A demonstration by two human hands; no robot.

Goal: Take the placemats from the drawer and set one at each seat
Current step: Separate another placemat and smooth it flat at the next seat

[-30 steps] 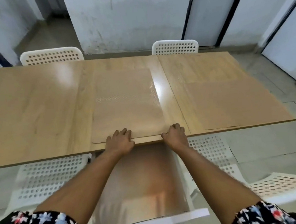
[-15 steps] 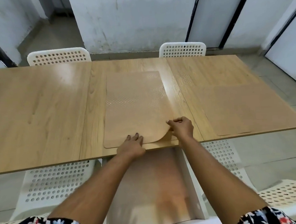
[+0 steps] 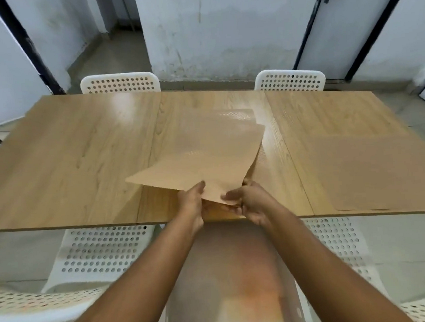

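A tan placemat (image 3: 201, 159) is lifted and turned over the middle of the wooden table (image 3: 68, 166), with its near corner pinched by my left hand (image 3: 192, 200) and my right hand (image 3: 249, 199). Beneath it another mat (image 3: 262, 162) of the same colour lies flat, showing at its right and far edges. A third placemat (image 3: 373, 169) lies flat at the table's near right seat. The open drawer (image 3: 235, 280) sticks out from under the table between my forearms, and its inside looks blurred.
Two white perforated chairs (image 3: 119, 83) (image 3: 290, 80) stand at the far side. Two more (image 3: 99, 254) (image 3: 338, 242) sit on my side, flanking the drawer. A white wall and doors lie beyond.
My right hand peeled up the top mat's near corner. Both hands now hold that corner, and the mat has been raised and rotated off the one below.
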